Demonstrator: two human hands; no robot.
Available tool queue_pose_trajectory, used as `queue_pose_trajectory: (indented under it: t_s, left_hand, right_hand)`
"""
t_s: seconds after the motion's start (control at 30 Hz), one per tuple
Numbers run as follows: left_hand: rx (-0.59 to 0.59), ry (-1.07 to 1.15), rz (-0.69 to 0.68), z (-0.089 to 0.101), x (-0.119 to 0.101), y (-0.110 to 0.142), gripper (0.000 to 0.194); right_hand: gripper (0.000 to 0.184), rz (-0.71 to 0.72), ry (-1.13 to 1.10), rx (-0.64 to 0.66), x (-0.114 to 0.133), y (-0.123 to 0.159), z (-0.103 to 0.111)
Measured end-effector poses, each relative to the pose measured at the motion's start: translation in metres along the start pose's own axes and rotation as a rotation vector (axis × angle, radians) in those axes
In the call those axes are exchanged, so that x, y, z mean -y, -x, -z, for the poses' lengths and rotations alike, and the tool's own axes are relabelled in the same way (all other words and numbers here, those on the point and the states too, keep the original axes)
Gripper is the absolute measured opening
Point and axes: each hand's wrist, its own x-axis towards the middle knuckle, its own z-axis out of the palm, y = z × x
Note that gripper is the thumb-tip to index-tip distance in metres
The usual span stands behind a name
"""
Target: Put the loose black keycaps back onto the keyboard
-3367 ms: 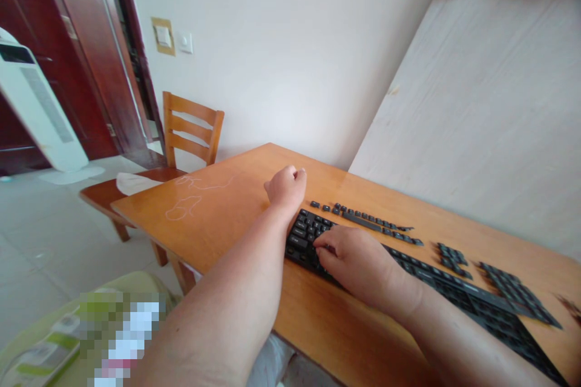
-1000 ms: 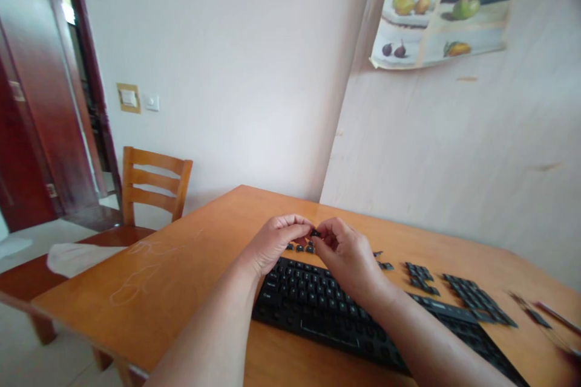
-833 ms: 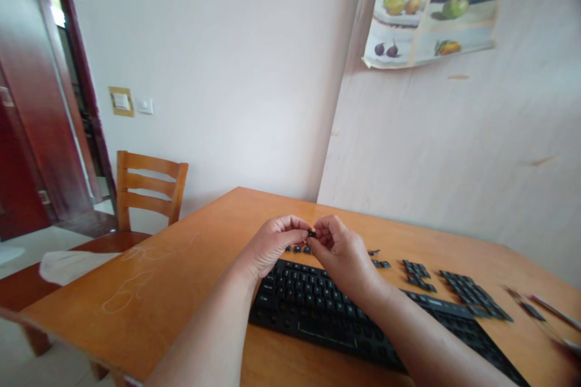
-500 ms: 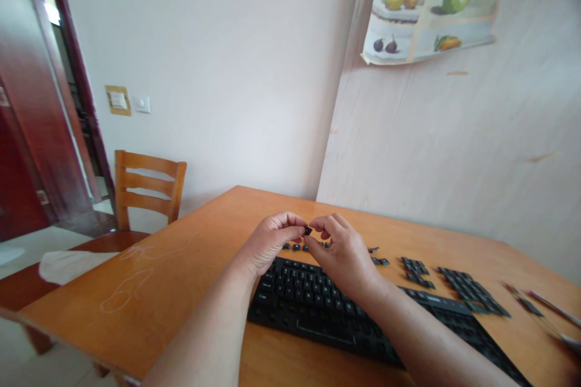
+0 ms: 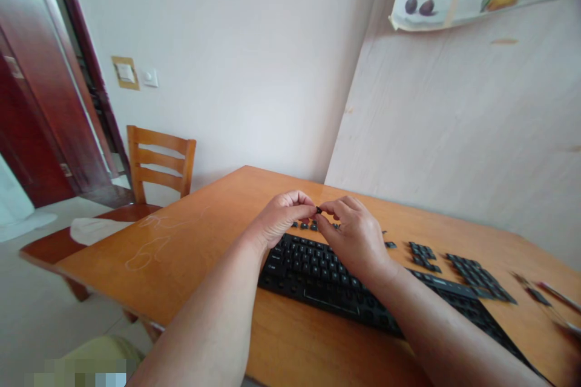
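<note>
Evidently only part of the black keyboard [image 5: 331, 301] is wearing its keys: the letter and number rows at its left end are standing filled, as far as the forearms are letting them show, while the lowest row is showing bare sockets around a long outlined slot, and the right end is looking largely bare as well. Above it, the left hand [image 5: 284, 216] is pinching a small black keycap [image 5: 318, 210] between thumb and fingers; the right hand [image 5: 359, 234] is bringing its bent fingertips against the cap's other side, though whether they are gripping it too, one cannot tell. Plenty is seemingly remaining, since loose caps are lying between the keyboard and the far edge of the wooden tabletop [image 5: 236, 196]: a short row of keycaps [image 5: 304, 226] just behind the hands, a small cluster of keycaps [image 5: 423, 256] farther along, and a larger block of keycaps [image 5: 481, 278] toward the right end. Beyond that block, some thin, blurred tools [image 5: 538, 297] are resting, and near the tabletop's left corner pale scrawled lines [image 5: 146, 259] are marking the wood
</note>
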Motion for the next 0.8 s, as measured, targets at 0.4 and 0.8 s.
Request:
queue_pose_trajectory:
  t_s: [0.4,0.8]
  left_hand:
    - [-0.184,-0.032,-0.011,0.01,0.007,-0.008,0.021]
    - [-0.414,-0.081,0.009,0.013,0.01,-0.012,0.019]
  right_hand:
    - [0.008,-0.034,-0.177,0.251,0.005,0.003,-0.002]
    - [0.004,0.055,-0.076,0.591,0.031,0.026,-0.007]
